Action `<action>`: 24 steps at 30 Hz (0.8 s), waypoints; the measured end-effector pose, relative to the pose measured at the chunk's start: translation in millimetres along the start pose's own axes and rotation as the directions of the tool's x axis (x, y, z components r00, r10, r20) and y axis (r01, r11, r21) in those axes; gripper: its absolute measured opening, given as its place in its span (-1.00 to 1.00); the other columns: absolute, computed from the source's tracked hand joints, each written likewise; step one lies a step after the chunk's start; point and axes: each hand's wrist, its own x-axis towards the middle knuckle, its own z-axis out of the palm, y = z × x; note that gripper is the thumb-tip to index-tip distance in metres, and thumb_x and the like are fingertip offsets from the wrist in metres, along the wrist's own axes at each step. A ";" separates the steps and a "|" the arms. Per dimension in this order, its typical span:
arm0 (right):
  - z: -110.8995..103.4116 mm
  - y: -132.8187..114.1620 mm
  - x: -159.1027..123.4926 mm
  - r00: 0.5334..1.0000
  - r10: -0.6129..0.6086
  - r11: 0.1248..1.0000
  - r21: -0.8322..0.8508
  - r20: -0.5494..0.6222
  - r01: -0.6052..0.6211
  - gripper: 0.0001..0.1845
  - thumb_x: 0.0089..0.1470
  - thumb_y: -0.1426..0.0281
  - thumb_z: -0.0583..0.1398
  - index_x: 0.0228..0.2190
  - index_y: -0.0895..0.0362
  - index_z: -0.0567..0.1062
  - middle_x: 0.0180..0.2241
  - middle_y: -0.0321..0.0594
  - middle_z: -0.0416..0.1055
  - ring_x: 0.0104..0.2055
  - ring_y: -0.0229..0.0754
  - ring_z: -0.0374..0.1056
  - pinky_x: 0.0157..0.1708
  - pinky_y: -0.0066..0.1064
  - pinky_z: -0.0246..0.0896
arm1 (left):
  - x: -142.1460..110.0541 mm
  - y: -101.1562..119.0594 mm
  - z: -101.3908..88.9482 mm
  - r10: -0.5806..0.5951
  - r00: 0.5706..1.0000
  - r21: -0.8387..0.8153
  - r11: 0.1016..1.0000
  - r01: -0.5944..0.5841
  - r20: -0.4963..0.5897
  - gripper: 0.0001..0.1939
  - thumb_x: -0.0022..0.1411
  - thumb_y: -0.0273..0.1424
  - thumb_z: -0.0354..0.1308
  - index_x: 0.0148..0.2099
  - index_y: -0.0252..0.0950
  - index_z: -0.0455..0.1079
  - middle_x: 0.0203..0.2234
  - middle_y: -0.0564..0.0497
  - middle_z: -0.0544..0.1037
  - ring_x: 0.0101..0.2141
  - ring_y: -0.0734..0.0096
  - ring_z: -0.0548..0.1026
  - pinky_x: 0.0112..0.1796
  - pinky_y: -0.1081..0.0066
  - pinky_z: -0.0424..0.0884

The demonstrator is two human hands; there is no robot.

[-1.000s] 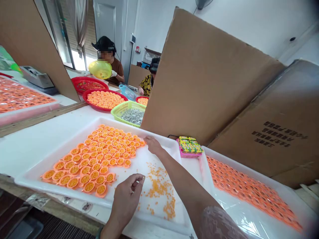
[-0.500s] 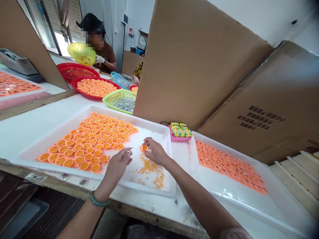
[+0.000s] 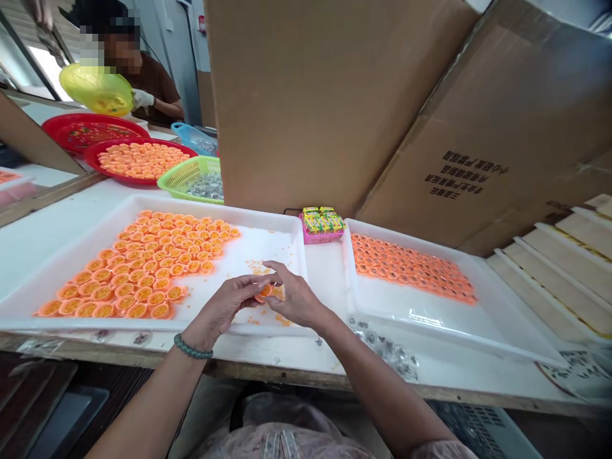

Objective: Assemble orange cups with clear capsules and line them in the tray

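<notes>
The right hand (image 3: 296, 298) pinches a small round orange plastic cup (image 3: 263, 293) above the front edge of a shallow white plastic tray (image 3: 268, 248), with the left hand (image 3: 222, 305), fingers spread, just beside it.

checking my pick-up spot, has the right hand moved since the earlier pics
Yes, the right hand has moved back toward the near rim of the white tray, away from its far rim.

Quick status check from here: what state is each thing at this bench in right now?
Left hand, open, fingers stretched out.
Right hand, fingers curled inward.
Orange cup, between both hands, grip unclear.
Left tray, cups in rows, loose orange bits nearby.
Right tray, cups packed in rows.
Red basin, full of cups.
Green basket, holding silvery pieces.
</notes>
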 end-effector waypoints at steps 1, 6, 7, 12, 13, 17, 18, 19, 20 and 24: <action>-4.2 -1.4 -2.1 1.000 0.005 1.000 0.002 0.020 -0.005 -0.28 -0.07 0.53 0.17 0.12 0.04 0.07 -0.05 -0.19 0.40 -0.07 -0.16 0.33 -0.10 -0.30 0.22 | 1.2 0.8 2.4 -0.026 0.999 0.044 0.999 0.025 0.021 -0.65 0.00 -0.32 0.29 -0.12 -0.30 0.49 -0.34 -0.05 0.56 -0.44 0.48 0.43 -0.37 0.50 0.37; -39.7 5.4 -35.2 0.991 0.040 0.997 -0.061 -0.131 -0.049 -0.54 0.00 0.48 0.17 -0.01 0.10 0.30 -0.08 -0.16 0.39 -0.18 -0.22 0.35 -0.19 -0.40 0.24 | 6.4 -2.7 12.6 -0.097 0.995 0.044 0.994 0.098 -0.020 -0.60 -0.06 -0.36 0.33 -0.11 -0.31 0.46 -0.43 0.02 0.53 -0.45 0.48 0.43 -0.35 0.46 0.42; -46.5 9.0 -48.2 0.976 0.074 0.990 -0.107 -0.207 -0.097 -0.65 0.04 0.48 0.13 -0.08 0.13 0.36 -0.14 -0.17 0.42 -0.23 -0.24 0.36 -0.22 -0.42 0.23 | 7.2 -4.8 13.3 -0.105 0.994 0.025 0.994 0.106 -0.040 -0.63 -0.05 -0.36 0.33 -0.14 -0.33 0.46 -0.44 0.02 0.52 -0.43 0.47 0.44 -0.32 0.44 0.44; -42.9 27.0 -119.1 0.942 0.249 0.873 -0.369 -0.226 -0.319 -0.86 0.10 0.49 0.11 -0.39 0.16 0.48 -0.42 -0.20 0.43 -0.35 -0.22 0.33 -0.33 -0.42 0.18 | 10.9 -13.7 14.1 -0.103 0.992 -0.112 0.989 0.094 -0.078 -0.79 -0.02 -0.40 0.30 -0.31 -0.34 0.39 -0.43 0.02 0.52 -0.35 0.37 0.52 -0.15 0.28 0.46; -34.1 29.9 -128.9 0.949 0.265 0.863 -0.397 -0.173 -0.313 -0.89 0.09 0.48 0.13 -0.37 0.16 0.48 -0.40 -0.19 0.43 -0.31 -0.20 0.33 -0.31 -0.42 0.19 | 11.7 -14.1 14.6 -0.099 0.992 -0.132 0.987 0.088 -0.082 -0.81 0.01 -0.42 0.29 -0.32 -0.33 0.37 -0.44 0.01 0.52 -0.35 0.35 0.53 -0.14 0.27 0.45; 4.1 39.4 -145.4 0.959 0.284 0.817 -0.522 -0.009 -0.247 -0.92 0.07 0.44 0.18 -0.33 0.17 0.47 -0.30 -0.12 0.40 -0.19 -0.13 0.28 -0.21 -0.37 0.19 | 13.6 -12.0 19.0 -0.098 0.989 -0.153 0.985 0.080 -0.112 -0.94 0.13 -0.45 0.16 -0.34 -0.34 0.34 -0.44 -0.05 0.54 -0.33 0.31 0.55 -0.16 0.33 0.47; 10.5 41.8 -146.0 0.957 0.291 0.800 -0.552 0.015 -0.235 -0.93 0.08 0.46 0.17 -0.37 0.18 0.46 -0.32 -0.12 0.39 -0.21 -0.13 0.28 -0.22 -0.37 0.19 | 13.6 -11.5 20.1 -0.094 0.988 -0.154 0.985 0.075 -0.121 -0.94 0.15 -0.45 0.13 -0.33 -0.35 0.34 -0.43 -0.07 0.55 -0.32 0.31 0.55 -0.18 0.35 0.47; 14.8 44.3 -146.4 0.954 0.297 0.788 -0.573 0.031 -0.227 -0.92 0.09 0.48 0.15 -0.40 0.19 0.46 -0.34 -0.12 0.38 -0.24 -0.15 0.27 -0.23 -0.38 0.19 | 13.6 -11.2 20.8 -0.084 0.989 -0.156 0.986 0.064 -0.126 -0.95 0.16 -0.46 0.11 -0.32 -0.36 0.35 -0.42 -0.08 0.55 -0.32 0.32 0.55 -0.20 0.37 0.48; 17.1 46.7 -146.9 0.954 0.299 0.782 -0.581 0.031 -0.226 -0.88 0.10 0.50 0.13 -0.43 0.19 0.46 -0.37 -0.14 0.37 -0.27 -0.16 0.27 -0.25 -0.39 0.19 | 13.5 -11.4 21.3 -0.071 0.989 -0.158 0.986 0.050 -0.133 -0.95 0.16 -0.47 0.11 -0.29 -0.36 0.35 -0.42 -0.08 0.55 -0.32 0.33 0.55 -0.22 0.40 0.48; 9.7 52.2 -149.8 0.955 0.265 0.819 -0.490 -0.137 -0.297 -0.81 0.14 0.51 0.07 -0.39 0.17 0.49 -0.38 -0.15 0.37 -0.27 -0.16 0.27 -0.24 -0.38 0.20 | 14.4 -15.4 20.8 -0.056 0.987 -0.174 0.984 0.029 -0.152 -0.82 0.14 -0.50 0.14 -0.16 -0.35 0.37 -0.36 -0.07 0.56 -0.35 0.37 0.55 -0.28 0.44 0.48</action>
